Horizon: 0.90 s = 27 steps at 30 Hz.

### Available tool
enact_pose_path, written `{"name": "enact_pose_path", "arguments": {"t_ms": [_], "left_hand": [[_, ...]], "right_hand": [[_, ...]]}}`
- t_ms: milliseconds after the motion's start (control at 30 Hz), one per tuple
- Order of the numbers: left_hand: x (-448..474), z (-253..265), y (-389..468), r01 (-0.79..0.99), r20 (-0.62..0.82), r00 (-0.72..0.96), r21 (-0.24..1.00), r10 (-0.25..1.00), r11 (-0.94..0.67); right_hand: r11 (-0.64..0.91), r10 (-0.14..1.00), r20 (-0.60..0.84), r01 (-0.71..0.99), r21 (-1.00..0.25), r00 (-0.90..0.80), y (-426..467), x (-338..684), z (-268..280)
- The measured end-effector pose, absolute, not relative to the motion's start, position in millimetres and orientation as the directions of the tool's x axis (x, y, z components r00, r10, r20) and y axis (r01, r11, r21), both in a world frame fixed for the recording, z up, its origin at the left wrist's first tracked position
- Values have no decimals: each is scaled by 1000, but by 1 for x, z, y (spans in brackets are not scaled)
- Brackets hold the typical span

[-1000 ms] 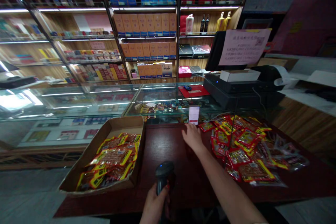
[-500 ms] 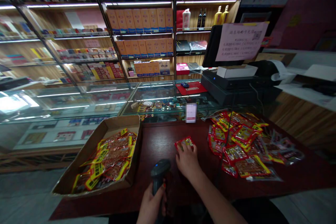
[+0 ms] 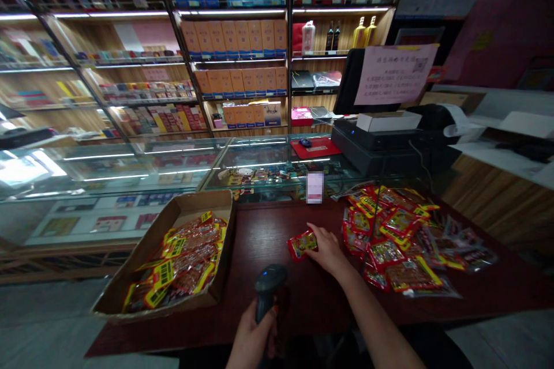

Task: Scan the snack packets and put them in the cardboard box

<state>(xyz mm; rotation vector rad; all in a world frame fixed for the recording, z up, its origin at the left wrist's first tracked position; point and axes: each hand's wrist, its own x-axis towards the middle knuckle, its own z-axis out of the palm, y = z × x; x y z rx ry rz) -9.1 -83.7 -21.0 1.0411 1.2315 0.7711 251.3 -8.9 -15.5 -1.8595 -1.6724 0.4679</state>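
My left hand (image 3: 254, 331) is wrapped round the handle of a dark handheld barcode scanner (image 3: 269, 281), which points forward above the table. A small blue light shows on the scanner's head. In front of it a small red and yellow snack packet (image 3: 302, 244) lies flat on the table. My right hand (image 3: 328, 249) is at the packet's right end, thumb and index finger apart, the thumb at its edge. Some of its fingertips are hidden. Right of this hand, a heap of similar snack packets (image 3: 396, 228) lies on the table.
A cardboard box (image 3: 223, 268) of snack packets stands left on the dark wooden table (image 3: 255, 225). Beyond lies a glass display counter (image 3: 259, 153) with a red mat (image 3: 318, 150). A monitor (image 3: 350, 81) with a paper sign stands at the back right; a pixelated card (image 3: 314, 187) stands near the table's back edge.
My right hand has slid right off the top of the packet, uncovering most of it. The packet has turned slightly and come a little nearer. The scanner has shifted slightly right.
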Motion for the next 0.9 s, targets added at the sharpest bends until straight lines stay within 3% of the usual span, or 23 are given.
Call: {"name": "enact_pose_path", "arguments": {"t_ms": [100,200,267,433,667,800,900], "left_hand": [[-11,-4,-90,177,-340,250,937,907,302],[-15,15,-94,298,-210,265,946,941,127],[-18,27,-93,369,-124,317,929,940,-2],[-22,41,-92,399,-59,401,910,914,-116],[-12,41,-98,290,-105,314,957,944,10],[-13,40,-99,261,-79,298,965,951,-1],[-14,29,-98,229,-145,265,970,953,84]], "right_hand": [[85,956,223,544,-835,192,-13,247,-22],[97,944,176,278,-956,278,-17,247,-28],[70,943,126,188,-980,306,-18,252,-27],[3,960,73,248,-969,271,-16,269,-5],[-2,965,70,274,-962,254,-8,270,4],[3,969,80,317,-948,233,-8,268,4],[-2,964,54,213,-977,260,-7,261,9]]}}
